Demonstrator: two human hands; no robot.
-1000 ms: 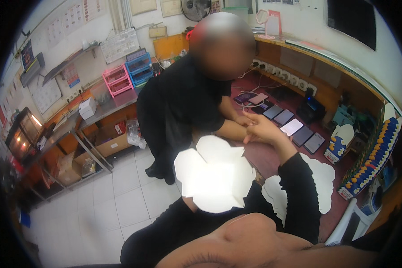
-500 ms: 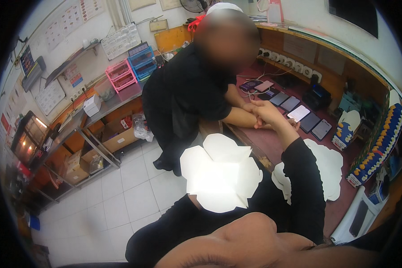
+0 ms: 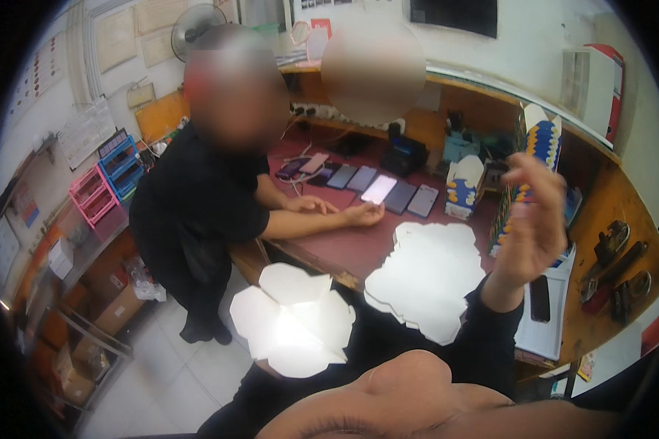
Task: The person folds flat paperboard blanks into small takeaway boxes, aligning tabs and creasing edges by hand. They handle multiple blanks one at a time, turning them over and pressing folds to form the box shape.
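Hand motion at a repair bench: the wearer's right hand [image 3: 534, 219] hangs raised and blurred to the right of the row of phones [image 3: 359, 183], its fingers loosely curled and wide, with nothing seen between them. The left hand is out of view. Nearest to the right hand, just right of the row, stands a tall cardboard display stand [image 3: 538, 139], matt and scalloped in blue, yellow and white. Any lowering of the hand would best go slowly and clear of that light, easily tipped stand. A glossy dark phone [image 3: 540, 298] lies flat on white paper [image 3: 545, 333], below and right of the row. A co-worker's hands [image 3: 362, 214] rest on the smooth maroon desk [image 3: 344, 245] just in front of the row.
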